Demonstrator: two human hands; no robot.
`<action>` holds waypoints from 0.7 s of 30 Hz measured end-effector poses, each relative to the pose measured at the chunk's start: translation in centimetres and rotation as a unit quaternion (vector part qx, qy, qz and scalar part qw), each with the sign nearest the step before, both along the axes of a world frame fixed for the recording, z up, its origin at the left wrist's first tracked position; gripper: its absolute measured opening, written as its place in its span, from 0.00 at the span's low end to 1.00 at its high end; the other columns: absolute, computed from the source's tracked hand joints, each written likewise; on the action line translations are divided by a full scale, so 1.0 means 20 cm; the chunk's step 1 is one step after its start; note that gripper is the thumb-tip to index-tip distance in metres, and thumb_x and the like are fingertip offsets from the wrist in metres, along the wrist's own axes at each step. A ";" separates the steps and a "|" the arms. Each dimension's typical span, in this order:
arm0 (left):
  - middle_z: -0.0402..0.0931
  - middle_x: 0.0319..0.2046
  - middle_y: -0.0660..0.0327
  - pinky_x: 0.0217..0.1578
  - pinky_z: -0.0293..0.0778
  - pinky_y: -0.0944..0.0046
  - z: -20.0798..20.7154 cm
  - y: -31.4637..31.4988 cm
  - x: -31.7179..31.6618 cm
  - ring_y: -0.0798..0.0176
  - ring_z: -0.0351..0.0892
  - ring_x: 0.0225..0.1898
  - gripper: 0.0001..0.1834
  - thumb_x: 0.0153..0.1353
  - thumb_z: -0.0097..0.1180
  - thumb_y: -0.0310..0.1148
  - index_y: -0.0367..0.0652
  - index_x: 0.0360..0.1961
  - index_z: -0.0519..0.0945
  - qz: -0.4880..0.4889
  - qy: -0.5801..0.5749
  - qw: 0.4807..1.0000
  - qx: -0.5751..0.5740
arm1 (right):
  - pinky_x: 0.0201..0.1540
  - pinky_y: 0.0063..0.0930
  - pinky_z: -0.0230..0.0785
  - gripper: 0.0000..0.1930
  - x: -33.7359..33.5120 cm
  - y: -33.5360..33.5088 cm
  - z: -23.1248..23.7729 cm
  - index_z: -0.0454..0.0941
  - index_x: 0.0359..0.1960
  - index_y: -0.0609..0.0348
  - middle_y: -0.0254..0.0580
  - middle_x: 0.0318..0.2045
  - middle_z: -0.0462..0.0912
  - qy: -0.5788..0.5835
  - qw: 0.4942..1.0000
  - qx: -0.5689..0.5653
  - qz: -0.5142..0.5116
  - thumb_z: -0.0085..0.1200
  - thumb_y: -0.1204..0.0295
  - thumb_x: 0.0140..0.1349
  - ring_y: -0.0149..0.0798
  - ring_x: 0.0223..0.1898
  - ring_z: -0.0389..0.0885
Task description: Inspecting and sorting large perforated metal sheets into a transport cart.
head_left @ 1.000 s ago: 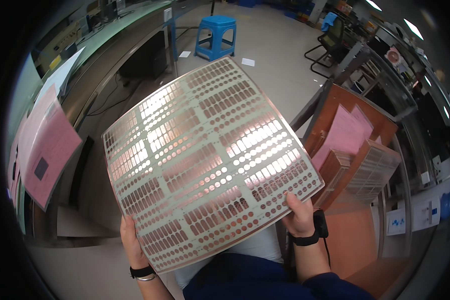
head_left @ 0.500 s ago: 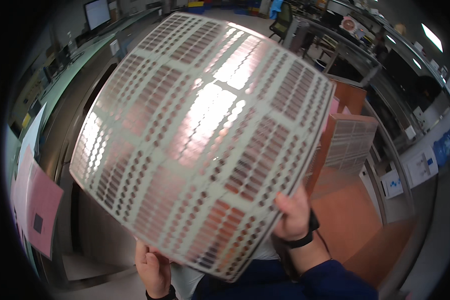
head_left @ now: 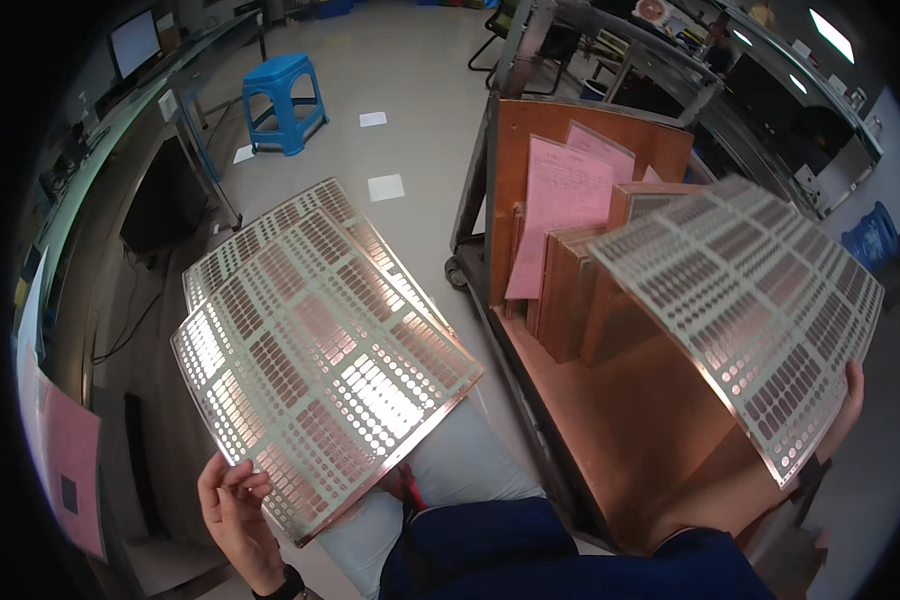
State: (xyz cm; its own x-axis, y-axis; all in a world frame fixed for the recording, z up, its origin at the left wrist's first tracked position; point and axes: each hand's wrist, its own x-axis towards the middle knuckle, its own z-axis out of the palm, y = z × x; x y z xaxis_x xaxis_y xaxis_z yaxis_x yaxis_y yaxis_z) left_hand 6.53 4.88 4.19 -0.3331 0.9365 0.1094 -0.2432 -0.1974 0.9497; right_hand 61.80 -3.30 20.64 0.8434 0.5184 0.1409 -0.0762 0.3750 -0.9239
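Observation:
My right hand point(head_left: 848, 405) grips the near right edge of a thin pale-green circuit board panel point(head_left: 750, 290) patterned with copper pads, tilted above a wooden-floored cart point(head_left: 610, 420). Two similar panels lean at my lap on the left. The front panel point(head_left: 310, 370) overlaps the rear panel point(head_left: 325, 195), whose far edge shows beyond it. Beside the front panel's lower left edge is my left hand point(head_left: 235, 510), its fingers loosely bent and apart; whether they touch the panel is hard to tell.
Copper-coloured panel stacks point(head_left: 567, 290) and pink paper sheets point(head_left: 565, 205) stand against the cart's back board point(head_left: 510, 130). A blue stool point(head_left: 282, 100) stands on the floor farther off. Another pink sheet point(head_left: 65, 450) hangs at the left, near a long bench.
One panel has moved right, over the cart, in my right hand. Two other panels now show at my lap. My left hand has shifted left, and the view has turned downward.

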 end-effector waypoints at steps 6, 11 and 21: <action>0.75 0.40 0.52 0.38 0.75 0.68 0.03 0.06 0.02 0.62 0.77 0.38 0.21 0.67 0.43 0.36 0.32 0.55 0.64 -0.016 -0.008 1.000 0.011 | 0.42 0.30 0.70 0.14 0.42 -0.14 -0.17 0.70 0.43 0.65 0.47 0.38 0.76 -0.058 0.990 -0.117 -0.046 0.41 0.68 0.61 0.37 0.37 0.77; 0.75 0.40 0.51 0.40 0.75 0.66 0.03 0.06 0.06 0.61 0.78 0.37 0.19 0.66 0.44 0.34 0.32 0.53 0.65 -0.061 0.019 0.998 -0.010 | 0.36 0.40 0.69 0.15 0.86 -0.08 -0.54 0.68 0.37 0.75 0.50 0.33 0.73 -0.039 0.960 -0.238 -0.141 0.43 0.72 0.55 0.44 0.32 0.76; 0.76 0.40 0.51 0.40 0.75 0.66 -0.04 0.00 0.03 0.61 0.78 0.38 0.18 0.66 0.44 0.33 0.32 0.52 0.67 -0.021 0.005 0.999 -0.045 | 0.49 0.35 0.66 0.28 0.82 0.24 -0.75 0.65 0.56 0.66 0.48 0.52 0.72 0.015 0.986 -0.154 -0.070 0.43 0.53 0.65 0.43 0.50 0.73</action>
